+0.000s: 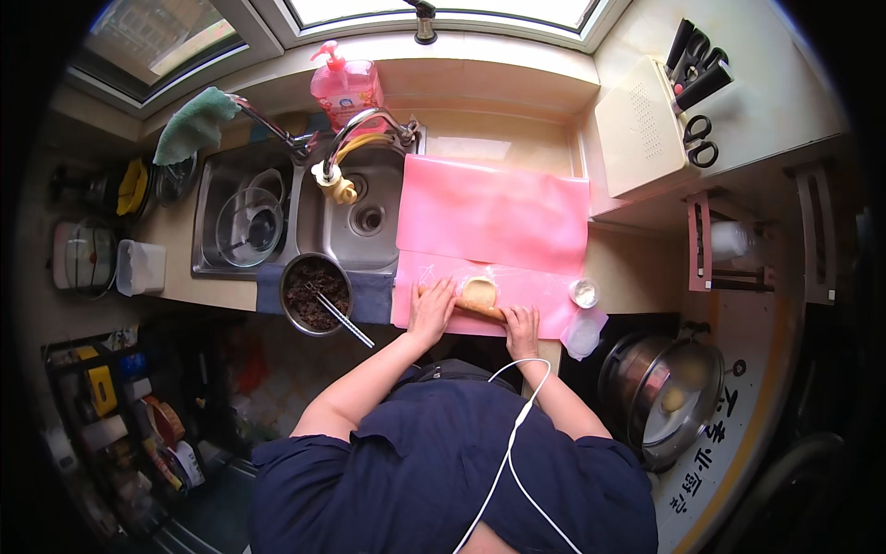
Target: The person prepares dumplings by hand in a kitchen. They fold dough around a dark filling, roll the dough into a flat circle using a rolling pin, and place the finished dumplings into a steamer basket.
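A wooden rolling pin (477, 309) lies across the near part of a pink silicone mat (498, 208). My left hand (432, 313) rests over the pin's left end with fingers stretched forward. At its right end, my right hand (522, 331) holds the pin. Between my hands, a small flattened round of dough (479, 289) lies at the far side of the pin, which hides its near edge. Beside the mat's right edge is a small cup of white powder (585, 293), probably flour.
Left of the mat, a metal bowl of dark filling (308, 284) with metal chopsticks (346, 320) sits at the counter edge. Behind it is a double sink (299, 208) holding glass bowls (249, 225). A lidded steel pot (668, 398) stands right. Scissors (701, 140) hang by a knife block (640, 131).
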Tool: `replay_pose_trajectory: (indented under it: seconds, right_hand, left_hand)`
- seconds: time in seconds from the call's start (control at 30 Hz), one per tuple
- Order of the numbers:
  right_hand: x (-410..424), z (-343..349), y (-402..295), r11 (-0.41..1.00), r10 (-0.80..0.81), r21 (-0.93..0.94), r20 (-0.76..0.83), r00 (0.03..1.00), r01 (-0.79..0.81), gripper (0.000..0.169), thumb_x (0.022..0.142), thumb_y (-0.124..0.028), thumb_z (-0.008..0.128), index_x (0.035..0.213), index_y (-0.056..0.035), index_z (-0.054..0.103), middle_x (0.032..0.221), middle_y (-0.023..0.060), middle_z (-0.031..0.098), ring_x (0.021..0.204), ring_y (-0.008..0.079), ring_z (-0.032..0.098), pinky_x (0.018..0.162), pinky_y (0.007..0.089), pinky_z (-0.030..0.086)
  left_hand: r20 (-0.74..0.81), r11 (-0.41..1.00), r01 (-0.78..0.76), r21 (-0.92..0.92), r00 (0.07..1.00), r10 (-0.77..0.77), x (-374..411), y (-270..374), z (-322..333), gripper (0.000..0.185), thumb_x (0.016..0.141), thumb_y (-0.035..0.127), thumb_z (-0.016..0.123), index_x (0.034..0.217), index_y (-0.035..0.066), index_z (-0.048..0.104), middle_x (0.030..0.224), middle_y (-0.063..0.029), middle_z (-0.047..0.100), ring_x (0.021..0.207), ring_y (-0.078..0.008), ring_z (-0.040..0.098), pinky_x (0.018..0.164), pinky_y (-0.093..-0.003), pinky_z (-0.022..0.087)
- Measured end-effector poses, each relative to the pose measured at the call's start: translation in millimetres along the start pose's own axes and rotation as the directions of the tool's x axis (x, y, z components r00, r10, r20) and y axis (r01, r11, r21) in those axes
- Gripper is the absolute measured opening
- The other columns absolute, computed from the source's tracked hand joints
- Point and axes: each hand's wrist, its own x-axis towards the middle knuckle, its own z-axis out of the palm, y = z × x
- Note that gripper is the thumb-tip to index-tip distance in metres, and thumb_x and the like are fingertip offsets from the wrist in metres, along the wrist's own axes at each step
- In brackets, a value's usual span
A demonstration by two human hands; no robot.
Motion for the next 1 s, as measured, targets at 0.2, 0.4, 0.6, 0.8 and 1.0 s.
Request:
replay_pose_trajectory:
  seconds: [0.2, 0.4, 0.6, 0.8, 1.0]
  right_hand:
    - [20, -26, -19, 0.994, -0.103, 0.013, -0.08, 0.991, 0.104, 0.036, 0.077, 0.001, 0.059, 0.111, -0.0107, 0.063, 0.11, 0.0105, 0.055, 0.109, 0.0308, 0.051, 0.097, 0.0446, 0.037]
    - [7, -28, -20, 0.994, -0.086, 0.059, -0.104, 0.991, 0.093, 0.032, 0.078, -0.001, 0.06, 0.109, -0.0105, 0.064, 0.11, 0.0097, 0.056, 0.108, 0.0306, 0.052, 0.096, 0.0434, 0.037]
    - [-3, -23, -11, 0.998, -0.035, 0.046, -0.098, 0.995, 0.039, 0.031, 0.079, 0.0, 0.061, 0.108, -0.0106, 0.064, 0.108, 0.0101, 0.056, 0.107, 0.0303, 0.053, 0.096, 0.0432, 0.037]
    - [-4, -24, 0, 0.999, 0.001, 0.044, -0.106, 0.994, 0.003, 0.032, 0.078, 0.0, 0.061, 0.108, -0.0099, 0.065, 0.108, 0.0108, 0.056, 0.107, 0.0307, 0.053, 0.097, 0.0439, 0.037]
    - [12, -26, -6, 0.997, 0.007, 0.077, -0.107, 0.994, 0.001, 0.031, 0.08, -0.001, 0.062, 0.109, -0.0086, 0.065, 0.107, 0.0112, 0.057, 0.106, 0.0309, 0.053, 0.097, 0.0432, 0.037]
  left_hand:
    - [0.188, 0.99, -0.014, -0.144, 0.981, 0.041, 75, 20, 27, 0.032, 0.076, 0.012, 0.073, 0.106, 0.009, 0.062, 0.108, -0.0124, 0.063, 0.106, -0.0299, 0.06, 0.088, -0.0423, 0.049]
    - [0.234, 0.816, 0.38, -0.436, 0.923, -0.305, 78, 8, 38, 0.028, 0.073, 0.008, 0.078, 0.092, 0.005, 0.057, 0.081, -0.0112, 0.065, 0.082, -0.0272, 0.066, 0.073, -0.0399, 0.053]
    - [0.382, 0.324, 0.558, -0.764, 0.796, -0.469, 70, 26, 40, 0.039, 0.074, 0.004, 0.079, 0.106, 0.005, 0.058, 0.079, -0.0105, 0.067, 0.073, -0.0231, 0.067, 0.069, -0.0372, 0.054]
    - [0.247, 0.79, 0.433, -0.435, 0.901, -0.358, 58, 12, 34, 0.036, 0.077, 0.015, 0.078, 0.107, 0.011, 0.059, 0.087, -0.0127, 0.068, 0.084, -0.0319, 0.067, 0.074, -0.0426, 0.052]
    - [0.032, 0.909, 0.344, -0.235, 0.938, -0.346, 40, 4, -5, 0.027, 0.089, 0.026, 0.066, 0.11, 0.009, 0.064, 0.109, -0.0103, 0.065, 0.104, -0.0292, 0.062, 0.089, -0.0432, 0.049]
